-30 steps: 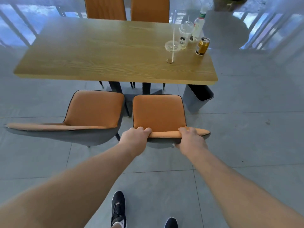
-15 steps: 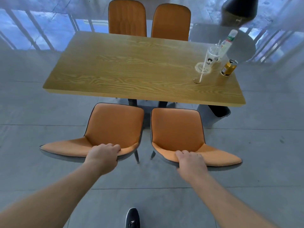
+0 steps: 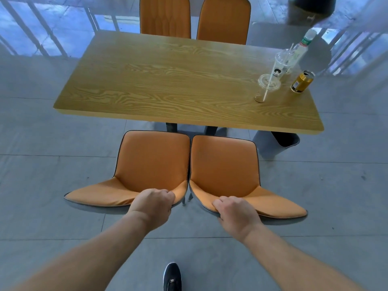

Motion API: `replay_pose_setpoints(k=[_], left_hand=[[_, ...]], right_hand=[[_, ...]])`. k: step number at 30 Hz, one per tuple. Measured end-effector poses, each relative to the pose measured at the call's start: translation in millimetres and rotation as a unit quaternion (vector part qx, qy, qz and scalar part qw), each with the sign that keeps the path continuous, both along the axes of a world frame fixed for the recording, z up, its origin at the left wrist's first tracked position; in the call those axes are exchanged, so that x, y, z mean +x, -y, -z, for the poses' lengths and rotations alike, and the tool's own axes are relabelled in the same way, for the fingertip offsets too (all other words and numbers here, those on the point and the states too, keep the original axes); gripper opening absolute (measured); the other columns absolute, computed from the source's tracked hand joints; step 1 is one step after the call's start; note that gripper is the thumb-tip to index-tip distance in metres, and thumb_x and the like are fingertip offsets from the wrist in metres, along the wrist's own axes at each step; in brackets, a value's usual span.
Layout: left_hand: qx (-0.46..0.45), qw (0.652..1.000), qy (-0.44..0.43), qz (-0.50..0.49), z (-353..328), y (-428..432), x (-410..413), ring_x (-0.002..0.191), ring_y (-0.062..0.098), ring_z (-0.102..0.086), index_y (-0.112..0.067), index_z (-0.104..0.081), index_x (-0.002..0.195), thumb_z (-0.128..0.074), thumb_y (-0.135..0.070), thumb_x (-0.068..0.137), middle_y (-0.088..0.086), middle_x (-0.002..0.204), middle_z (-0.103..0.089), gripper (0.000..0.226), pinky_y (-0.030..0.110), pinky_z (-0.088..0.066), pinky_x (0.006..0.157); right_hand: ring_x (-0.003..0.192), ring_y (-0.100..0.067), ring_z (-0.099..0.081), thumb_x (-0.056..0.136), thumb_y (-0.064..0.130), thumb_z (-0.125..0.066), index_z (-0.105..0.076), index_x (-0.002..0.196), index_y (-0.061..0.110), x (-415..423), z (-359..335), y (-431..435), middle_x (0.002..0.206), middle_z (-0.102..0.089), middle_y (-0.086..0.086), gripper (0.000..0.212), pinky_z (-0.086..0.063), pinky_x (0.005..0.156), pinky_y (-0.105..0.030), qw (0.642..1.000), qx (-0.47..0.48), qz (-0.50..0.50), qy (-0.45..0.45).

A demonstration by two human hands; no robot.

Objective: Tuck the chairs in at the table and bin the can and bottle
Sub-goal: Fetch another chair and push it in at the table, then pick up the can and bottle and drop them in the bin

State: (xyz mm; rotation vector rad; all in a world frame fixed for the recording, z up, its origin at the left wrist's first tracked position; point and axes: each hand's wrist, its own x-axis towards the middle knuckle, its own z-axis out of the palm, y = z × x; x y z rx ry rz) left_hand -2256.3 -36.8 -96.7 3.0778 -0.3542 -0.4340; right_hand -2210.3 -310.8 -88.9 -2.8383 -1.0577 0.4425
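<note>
Two orange chairs stand side by side just short of the wooden table (image 3: 168,80). My left hand (image 3: 153,204) grips the top of the backrest of the left chair (image 3: 151,160). My right hand (image 3: 235,211) grips the backrest top of the right chair (image 3: 224,164). Both seats stop at the table's near edge. A gold can (image 3: 302,81) stands at the table's far right. Behind it is a clear plastic bottle (image 3: 302,47) with a green label. A grey bin (image 3: 277,143) sits on the floor under the table's right end.
Two more orange chairs (image 3: 165,17) (image 3: 223,19) are tucked in at the far side. A clear plastic cup (image 3: 280,68), a lid with a straw (image 3: 268,82) lie near the can. A railing runs behind the table. My dark shoe (image 3: 172,276) is on the grey tiles.
My left hand left the right chair and took the left chair's backrest. The left chair has swung square to the table, close beside the right one. The view has shifted.
</note>
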Motion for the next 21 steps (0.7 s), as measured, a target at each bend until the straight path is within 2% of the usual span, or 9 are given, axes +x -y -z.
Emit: replay_pose_setpoints(k=[2, 4, 6, 8, 10, 12, 14, 17, 21], left_hand=[[0.005, 1.0, -0.007, 0.012, 0, 0, 1, 0.057, 0.012, -0.051, -0.026, -0.063, 0.087, -0.054, -0.029, 0.095, -0.008, 0.075, -0.063, 0.012, 0.027, -0.047, 0.053], [0.009, 0.999, -0.036, 0.013, -1, -1, 6, 0.062, 0.01, -0.053, -0.026, -0.063, 0.094, -0.052, -0.039, 0.095, -0.01, 0.08, -0.061, 0.017, 0.027, -0.053, 0.061], [-0.006, 0.995, -0.1, -0.018, -7, 5, 18, 0.07, 0.007, -0.055, -0.028, -0.061, 0.103, -0.056, -0.057, 0.091, -0.013, 0.085, -0.058, 0.033, 0.029, -0.055, 0.066], [-0.096, 0.967, -0.194, -0.132, -22, 19, 36, 0.082, 0.006, -0.058, -0.033, -0.056, 0.112, -0.06, -0.077, 0.08, -0.015, 0.098, -0.061, 0.055, 0.027, -0.052, 0.066], [-0.197, 0.932, -0.188, -0.24, -41, 35, 56, 0.096, 0.007, -0.059, -0.035, -0.053, 0.131, -0.057, -0.086, 0.075, -0.012, 0.121, -0.064, 0.076, 0.028, -0.047, 0.069], [-0.218, 0.937, -0.107, -0.252, -69, 53, 83, 0.102, 0.011, -0.057, -0.034, -0.047, 0.143, -0.054, -0.087, 0.076, -0.006, 0.135, -0.061, 0.085, 0.031, -0.046, 0.071], [-0.21, 0.953, -0.038, -0.217, -107, 76, 113, 0.116, 0.017, -0.056, -0.036, -0.042, 0.147, -0.054, -0.085, 0.077, -0.005, 0.144, -0.056, 0.086, 0.037, -0.05, 0.082], [-0.199, 0.969, 0.036, -0.141, -174, 129, 153, 0.137, 0.024, -0.043, -0.035, -0.036, 0.152, -0.057, -0.082, 0.08, -0.005, 0.156, -0.043, 0.089, 0.048, -0.047, 0.101], [-0.232, 0.965, 0.118, -0.041, -260, 233, 188, 0.139, 0.025, -0.039, -0.033, -0.036, 0.151, -0.064, -0.077, 0.078, -0.004, 0.158, -0.038, 0.089, 0.046, -0.044, 0.104]], right_hand=[[0.059, -0.017, -0.059, 0.071, 0.018, -0.089, -0.06, 0.077, 0.024, 4, -1, 4, 0.071, -0.061, 0.006, 0.03, -0.035, 0.051, -0.024, 1.0, 0.001, -0.007, 0.003], [0.071, -0.018, -0.06, 0.084, 0.022, -0.079, -0.06, 0.087, 0.024, 11, -3, 12, 0.082, -0.062, 0.005, 0.019, -0.038, 0.058, -0.025, 1.0, -0.022, -0.003, -0.009], [0.086, -0.019, -0.059, 0.094, 0.033, -0.066, -0.058, 0.097, 0.024, 16, -8, 16, 0.094, -0.058, 0.006, 0.012, -0.039, 0.066, -0.028, 0.998, -0.039, 0.009, -0.047], [0.102, -0.018, -0.057, 0.096, 0.062, -0.056, -0.059, 0.115, 0.028, 21, -22, 14, 0.108, -0.058, 0.01, 0.039, -0.04, 0.073, -0.031, 0.989, -0.035, 0.072, -0.122], [0.117, -0.014, -0.055, 0.091, 0.083, -0.04, -0.056, 0.136, 0.032, 29, -47, 12, 0.129, -0.058, 0.011, 0.07, -0.042, 0.082, -0.031, 0.954, 0.074, 0.21, -0.2], [0.124, -0.012, -0.053, 0.096, 0.078, -0.036, -0.052, 0.142, 0.032, 43, -78, 24, 0.141, -0.057, 0.008, 0.068, -0.046, 0.09, -0.033, 0.924, 0.172, 0.307, -0.147], [0.128, -0.014, -0.051, 0.098, 0.068, -0.046, -0.052, 0.143, 0.03, 61, -115, 51, 0.143, -0.056, 0.005, 0.059, -0.048, 0.098, -0.037, 0.92, 0.198, 0.335, -0.051], [0.132, -0.019, -0.048, 0.092, 0.066, -0.058, -0.052, 0.145, 0.027, 82, -180, 114, 0.142, -0.057, 0.003, 0.065, -0.048, 0.101, -0.041, 0.92, 0.188, 0.34, 0.046], [0.127, -0.029, -0.05, 0.083, 0.069, -0.063, -0.054, 0.144, 0.023, 96, -267, 220, 0.138, -0.06, -0.004, 0.077, -0.048, 0.1, -0.044, 0.917, 0.146, 0.338, 0.153]])
